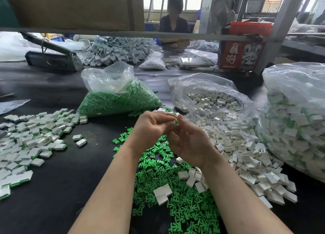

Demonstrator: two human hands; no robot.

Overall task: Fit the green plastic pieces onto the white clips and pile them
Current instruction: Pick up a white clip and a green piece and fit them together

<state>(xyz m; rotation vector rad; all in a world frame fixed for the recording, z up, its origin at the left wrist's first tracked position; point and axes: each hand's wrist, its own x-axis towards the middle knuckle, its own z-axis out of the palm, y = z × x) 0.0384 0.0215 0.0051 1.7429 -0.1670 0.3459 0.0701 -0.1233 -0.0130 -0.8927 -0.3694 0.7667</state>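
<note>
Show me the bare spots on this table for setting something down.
Bare black table lies between the finished pile on the left and the loose green pieces. Another strip lies behind the finished pile, toward the heat sealer. Crowded: under both hands and rightward through the white clips.

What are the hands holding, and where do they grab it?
A small green piece, pinched between the fingertips of the left hand and the right hand. Only its tip shows, so the exact spot cannot be told.
</note>
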